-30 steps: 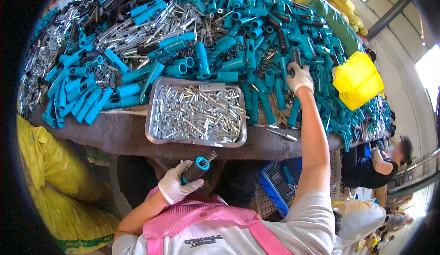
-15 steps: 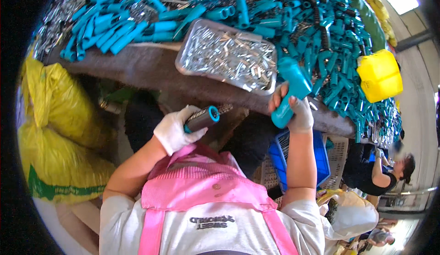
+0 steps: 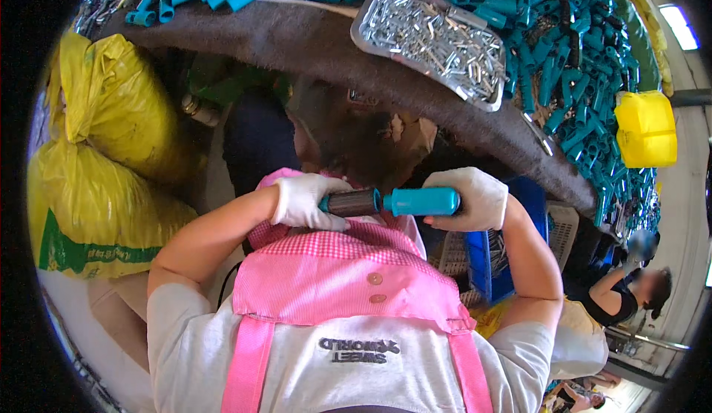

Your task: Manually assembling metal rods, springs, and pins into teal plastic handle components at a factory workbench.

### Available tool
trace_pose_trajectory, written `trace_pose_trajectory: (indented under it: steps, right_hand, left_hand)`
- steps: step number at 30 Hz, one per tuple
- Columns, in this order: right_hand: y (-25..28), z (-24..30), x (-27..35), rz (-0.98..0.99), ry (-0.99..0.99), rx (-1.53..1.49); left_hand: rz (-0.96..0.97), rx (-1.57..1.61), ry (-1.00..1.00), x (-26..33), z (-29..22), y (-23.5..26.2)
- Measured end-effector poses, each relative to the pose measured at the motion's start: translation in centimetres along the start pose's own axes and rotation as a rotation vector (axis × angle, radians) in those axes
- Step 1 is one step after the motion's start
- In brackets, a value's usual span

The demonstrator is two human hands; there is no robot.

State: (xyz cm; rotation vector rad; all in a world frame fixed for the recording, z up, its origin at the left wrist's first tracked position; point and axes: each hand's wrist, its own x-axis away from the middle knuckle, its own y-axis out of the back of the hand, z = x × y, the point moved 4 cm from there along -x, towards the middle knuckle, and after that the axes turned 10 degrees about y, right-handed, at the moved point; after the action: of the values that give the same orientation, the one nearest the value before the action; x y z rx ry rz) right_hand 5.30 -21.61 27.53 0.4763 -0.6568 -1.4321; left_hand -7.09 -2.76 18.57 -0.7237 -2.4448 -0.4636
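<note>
In front of my chest, my left hand [image 3: 305,201], in a white glove, is wrapped round a black cylindrical handle [image 3: 353,203] with a teal rim at its end. My right hand [image 3: 478,196], also gloved, grips a teal plastic tube-like piece [image 3: 424,201] by its rounded outer end. The two pieces lie level and in line, end facing end; they almost meet, and I cannot tell whether they touch. My palms hide the outer ends of both.
Ahead, a clear tray [image 3: 434,38] of small metal pieces sits at the table's edge [image 3: 297,38], among piled teal parts [image 3: 564,79]. Yellow sacks [image 3: 119,190] stand left. A blue crate [image 3: 493,261] is at right, a yellow container [image 3: 647,129] farther off, and another person [image 3: 619,290] beyond.
My right hand has come down from beside the tray with a teal piece. My left hand has turned the black handle level, so both pieces now face each other. The table has shifted upward in view.
</note>
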Motion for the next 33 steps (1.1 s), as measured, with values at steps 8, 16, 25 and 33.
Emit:
trace_pose_trajectory:
  steps: [8, 16, 25, 33]
  right_hand:
    - [-1.7, 2.8, -2.4, -0.057, 0.611, 0.995]
    - [-4.1, -1.6, -0.5, 0.105, -0.218, -0.129]
    - [2.5, 3.9, -1.6, -0.787, 0.243, 0.057]
    - [2.9, 5.8, -1.0, -0.727, 0.286, -0.027]
  left_hand:
    - [0.517, 0.303, 0.078, -3.5, 4.2, -3.1]
    - [0.028, -0.074, -0.149, -2.4, 2.9, -2.8]
    - [-0.553, -0.444, -0.009, -0.2, -0.5, 2.9]
    - [-0.796, -0.259, -0.054, 1.3, -2.2, 4.4]
